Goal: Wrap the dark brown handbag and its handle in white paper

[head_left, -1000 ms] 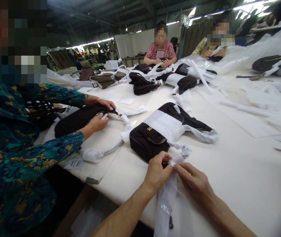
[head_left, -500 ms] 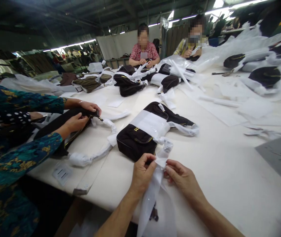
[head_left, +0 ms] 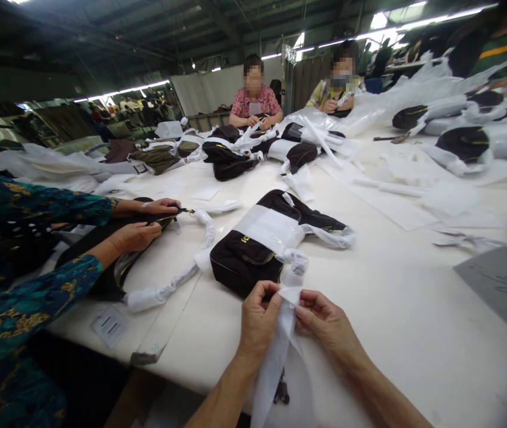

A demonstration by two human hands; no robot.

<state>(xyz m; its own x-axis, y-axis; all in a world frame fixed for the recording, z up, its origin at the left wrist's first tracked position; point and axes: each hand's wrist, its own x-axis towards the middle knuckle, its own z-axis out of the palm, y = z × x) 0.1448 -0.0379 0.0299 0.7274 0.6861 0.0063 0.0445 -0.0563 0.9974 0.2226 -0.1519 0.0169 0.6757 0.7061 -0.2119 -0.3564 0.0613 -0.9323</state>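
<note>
A black bag [head_left: 245,252] with a white paper band [head_left: 271,227] round its middle lies on the white table. From its near corner a strap wrapped in white tissue paper [head_left: 289,300] runs toward me. My left hand [head_left: 261,318] pinches the left edge of this paper, just below the bag. On the right edge, my right hand [head_left: 324,318] grips the same paper between thumb and fingers. The loose end of the paper hangs down past the table edge, with a dark strap end [head_left: 282,389] showing behind it.
At the left, a co-worker's hands [head_left: 139,235] hold another black bag [head_left: 97,279] with a wrapped strap. A grey sheet [head_left: 503,291] lies at the right. Wrapped bags [head_left: 229,157] and loose paper cover the far side, where two people sit.
The view has shifted slightly. Both my hands keep their grip on the paper, nearly unmoved. The co-worker's hands have shifted a little along the other bag.
</note>
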